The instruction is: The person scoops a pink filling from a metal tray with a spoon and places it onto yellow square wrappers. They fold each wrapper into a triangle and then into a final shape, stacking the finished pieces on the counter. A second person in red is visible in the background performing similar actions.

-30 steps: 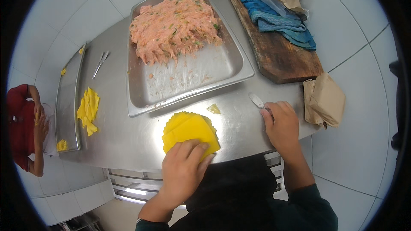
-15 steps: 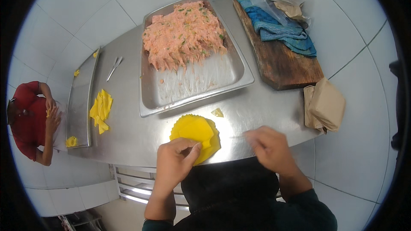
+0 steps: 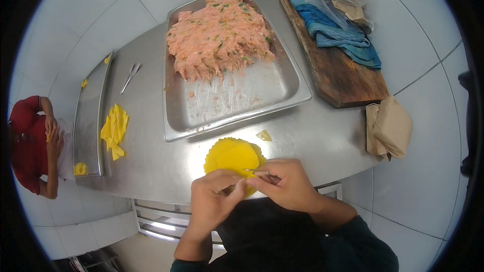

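A stack of round yellow dough wrappers [image 3: 229, 155] with scalloped edges lies at the table's near edge. My left hand [image 3: 217, 196] pinches the near edge of a wrapper, with its thumb against the forefinger. Close beside it, my right hand [image 3: 288, 184] is closed on a thin metal utensil [image 3: 249, 170]; its tip points left over the stack, and its kind is hidden by the fingers. The fingertips of both hands nearly meet. Beyond the stack stands a deep metal tray [image 3: 237, 116] with pink minced filling [image 3: 217, 38] flecked with green.
A small yellow scrap [image 3: 263, 135] lies behind the stack. Leftward are folded yellow sheets [image 3: 115, 128], metal utensils [image 3: 130, 78] and a flat tray [image 3: 91, 121] with several yellow pieces. Rightward, a wooden board [image 3: 348, 85] bears a blue cloth [image 3: 333, 32]; a brown paper bundle [image 3: 390, 128] sits nearby. A red-shirted person [image 3: 30, 141] stands far left.
My right hand has moved left from beside the stack to meet my left hand at the wrapper's edge, bringing the thin metal utensil over it. My left hand still pinches the wrapper.
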Motion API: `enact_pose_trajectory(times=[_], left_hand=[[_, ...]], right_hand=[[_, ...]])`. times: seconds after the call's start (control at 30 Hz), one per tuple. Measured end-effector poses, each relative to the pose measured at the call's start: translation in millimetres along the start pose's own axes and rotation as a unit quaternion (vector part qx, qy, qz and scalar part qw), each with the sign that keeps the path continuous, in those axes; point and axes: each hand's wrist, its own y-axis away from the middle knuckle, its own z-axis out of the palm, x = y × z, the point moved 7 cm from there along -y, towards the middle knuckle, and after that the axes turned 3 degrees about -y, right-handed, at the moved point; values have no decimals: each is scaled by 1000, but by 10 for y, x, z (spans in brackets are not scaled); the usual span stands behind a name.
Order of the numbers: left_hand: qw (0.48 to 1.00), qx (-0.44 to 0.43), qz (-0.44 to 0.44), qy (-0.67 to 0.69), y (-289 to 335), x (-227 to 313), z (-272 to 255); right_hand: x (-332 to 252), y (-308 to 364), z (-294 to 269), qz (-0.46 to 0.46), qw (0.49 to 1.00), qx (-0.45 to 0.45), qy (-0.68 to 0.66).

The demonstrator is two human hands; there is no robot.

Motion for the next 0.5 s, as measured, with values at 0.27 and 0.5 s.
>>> enact_pose_trajectory(times=[0.27, 0.5], left_hand=[[911, 172, -122, 353, 36, -783, -417], [759, 56, 2, 648, -68, -965, -276]], right_hand=[[-25, 166, -261, 59, 982, -12, 182], [-813, -129, -592, -87, 924, 68, 367]])
